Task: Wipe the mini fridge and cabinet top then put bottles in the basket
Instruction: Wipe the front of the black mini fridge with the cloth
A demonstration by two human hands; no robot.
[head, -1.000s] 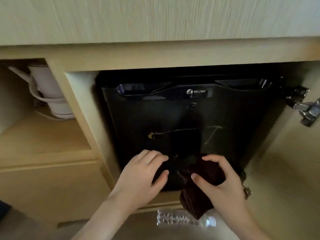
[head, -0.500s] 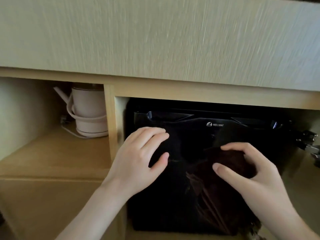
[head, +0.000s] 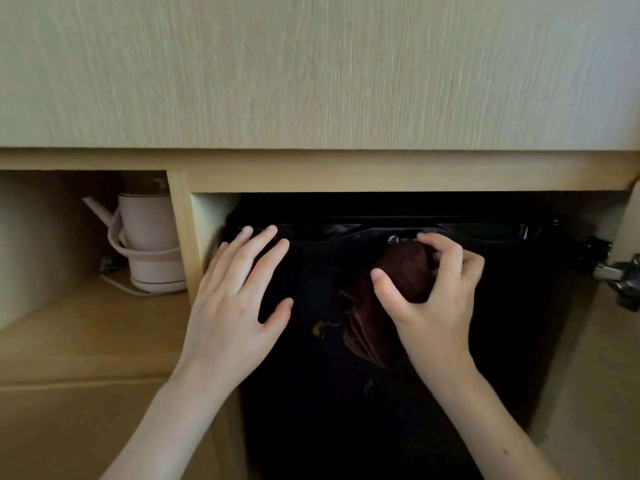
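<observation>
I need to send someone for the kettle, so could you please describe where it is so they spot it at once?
Find the black mini fridge set in the wooden cabinet. Left of it, past a wooden divider, is an open shelf compartment. The kettle stands upright at the back of that shelf: pale pink, with a thin spout pointing left, a looped handle and a cord trailing from its base, the only thing there.

We see a glossy black mini fridge (head: 311,393), a dark brown cloth (head: 398,271) on it, a pale pink kettle (head: 149,237) left of it, and light wood-grain cabinet (head: 311,81).
</observation>
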